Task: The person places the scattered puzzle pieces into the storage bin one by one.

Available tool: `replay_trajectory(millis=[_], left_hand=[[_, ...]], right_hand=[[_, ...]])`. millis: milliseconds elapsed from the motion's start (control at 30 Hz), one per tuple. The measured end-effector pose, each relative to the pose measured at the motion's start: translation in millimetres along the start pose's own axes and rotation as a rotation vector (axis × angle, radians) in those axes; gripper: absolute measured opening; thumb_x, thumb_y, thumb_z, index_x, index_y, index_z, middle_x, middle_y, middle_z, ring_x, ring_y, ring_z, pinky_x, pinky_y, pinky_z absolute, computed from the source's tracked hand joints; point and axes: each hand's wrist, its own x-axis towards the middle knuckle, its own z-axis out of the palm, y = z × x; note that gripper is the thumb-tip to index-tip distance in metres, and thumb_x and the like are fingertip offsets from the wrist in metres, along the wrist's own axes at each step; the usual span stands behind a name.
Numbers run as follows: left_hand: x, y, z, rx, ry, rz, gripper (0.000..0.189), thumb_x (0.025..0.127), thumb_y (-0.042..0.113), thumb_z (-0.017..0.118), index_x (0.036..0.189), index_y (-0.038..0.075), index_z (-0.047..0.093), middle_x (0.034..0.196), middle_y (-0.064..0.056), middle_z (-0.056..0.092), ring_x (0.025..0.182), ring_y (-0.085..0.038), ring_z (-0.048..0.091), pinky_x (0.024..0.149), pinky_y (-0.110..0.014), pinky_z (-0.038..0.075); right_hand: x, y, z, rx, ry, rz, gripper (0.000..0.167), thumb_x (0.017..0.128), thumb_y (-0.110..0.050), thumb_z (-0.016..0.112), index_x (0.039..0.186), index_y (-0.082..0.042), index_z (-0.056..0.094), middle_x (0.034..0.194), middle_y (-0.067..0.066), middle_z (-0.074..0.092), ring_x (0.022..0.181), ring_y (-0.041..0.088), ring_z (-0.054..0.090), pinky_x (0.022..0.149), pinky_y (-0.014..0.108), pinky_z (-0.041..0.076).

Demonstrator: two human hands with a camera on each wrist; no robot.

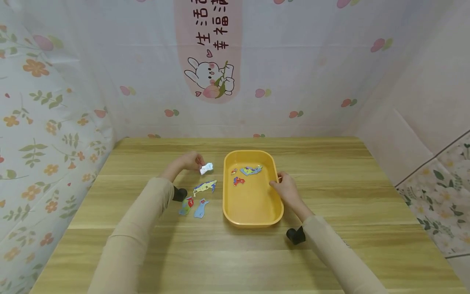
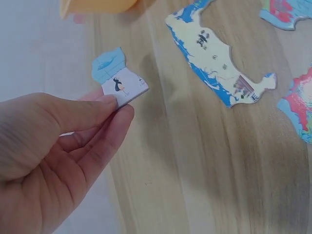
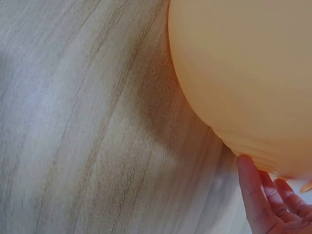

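Between thumb and fingers, my left hand (image 1: 191, 161) pinches a small white and light-blue jigsaw puzzle piece (image 2: 119, 78), held above the table left of the yellow tray (image 1: 253, 206). A little dark figure is printed on the piece. My right hand (image 1: 288, 190) grips the tray's right rim, thumb over the edge and fingers against the outer wall (image 3: 243, 117). Inside the tray lie a blue-yellow piece (image 1: 251, 170), a red piece (image 1: 238, 181) and a tiny piece (image 1: 233, 171). Near the left hand lies a cream and blue piece (image 2: 212, 58).
Closer to the left forearm, a green and red piece (image 1: 185, 207) and a light-blue piece (image 1: 200, 208) lie on the wooden table (image 1: 235, 261). Patterned cloth (image 1: 293, 73) hangs behind the table and along its sides. A black wrist mount (image 1: 295, 235) sits by the right sleeve.
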Motion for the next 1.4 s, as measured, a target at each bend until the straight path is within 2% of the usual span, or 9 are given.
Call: replay_trajectory(millis=[200,433,567,833,933,1067,1167,1233,1400], left_hand=[[-68.8,106.6,-34.0,-0.070,-0.023,0.030,0.010,0.083,0.006,0.061,0.092,0.006,0.064,0.086,-0.009,0.065,0.074,-0.018,0.066,0.064,-0.028,0.055],[-90.1,157.7,-57.9,-0.156,-0.052,0.102,0.012,0.085,0.014,0.064,0.094,0.008,0.064,0.084,-0.007,0.065,0.075,-0.016,0.064,0.066,-0.026,0.055],[-83.0,165.2,-60.0,-0.170,-0.055,0.146,0.013,0.084,0.014,0.064,0.094,0.007,0.063,0.085,-0.008,0.066,0.076,-0.017,0.064,0.065,-0.027,0.055],[-42.8,164.2,-48.5,-0.132,-0.062,0.179,0.015,0.083,0.015,0.065,0.096,0.008,0.063,0.086,-0.006,0.067,0.076,-0.014,0.064,0.065,-0.027,0.055],[-41.1,188.4,-46.1,-0.103,-0.082,0.225,0.014,0.082,0.012,0.062,0.095,0.006,0.063,0.086,-0.006,0.068,0.075,-0.014,0.065,0.063,-0.026,0.054],[-55.9,238.5,-47.5,-0.072,-0.157,0.178,0.016,0.083,0.009,0.060,0.097,0.006,0.064,0.089,-0.007,0.068,0.078,-0.016,0.065,0.067,-0.026,0.054],[-54.6,258.2,-41.5,-0.035,-0.187,0.152,0.014,0.083,0.009,0.060,0.097,0.009,0.063,0.089,-0.005,0.067,0.077,-0.015,0.064,0.068,-0.026,0.053],[-38.6,252.4,-30.6,-0.022,-0.174,0.203,0.010,0.083,0.009,0.060,0.092,0.012,0.063,0.083,-0.003,0.066,0.071,-0.013,0.063,0.061,-0.024,0.051],[5.1,249.3,0.7,0.061,-0.209,0.137,0.012,0.082,0.004,0.060,0.091,0.011,0.064,0.086,-0.004,0.066,0.071,-0.014,0.063,0.062,-0.026,0.053]], right_hand=[[-0.9,0.5,-0.3,-0.005,-0.003,0.002,0.036,0.084,-0.011,0.055,0.114,0.010,0.052,0.089,0.019,0.057,0.073,0.020,0.054,0.060,0.024,0.047],[-0.4,3.3,-0.6,-0.011,-0.009,0.012,0.037,0.085,-0.012,0.055,0.114,0.009,0.051,0.091,0.019,0.057,0.075,0.021,0.054,0.061,0.025,0.047],[0.3,3.5,-1.2,-0.003,-0.014,0.015,0.037,0.085,-0.012,0.054,0.115,0.009,0.050,0.091,0.019,0.056,0.075,0.021,0.054,0.062,0.025,0.047],[1.6,3.6,0.5,-0.017,0.001,0.007,0.036,0.084,-0.011,0.056,0.113,0.009,0.052,0.089,0.018,0.056,0.074,0.020,0.053,0.061,0.024,0.046],[2.7,3.6,1.2,-0.020,0.001,0.020,0.036,0.085,-0.012,0.056,0.115,0.008,0.051,0.091,0.018,0.056,0.076,0.021,0.053,0.062,0.024,0.046],[2.6,3.4,2.2,-0.019,-0.012,0.028,0.037,0.085,-0.013,0.055,0.115,0.007,0.051,0.093,0.018,0.056,0.076,0.020,0.054,0.063,0.024,0.047],[1.3,3.0,2.7,-0.005,-0.021,0.029,0.036,0.086,-0.013,0.055,0.114,0.008,0.051,0.092,0.018,0.056,0.075,0.020,0.054,0.062,0.024,0.048],[0.5,2.8,2.7,0.005,-0.021,0.024,0.035,0.085,-0.012,0.055,0.114,0.008,0.051,0.091,0.018,0.056,0.074,0.019,0.054,0.061,0.024,0.048],[0.0,2.9,1.0,0.009,-0.014,0.017,0.036,0.086,-0.012,0.054,0.115,0.008,0.050,0.090,0.017,0.055,0.074,0.019,0.053,0.060,0.023,0.047]])
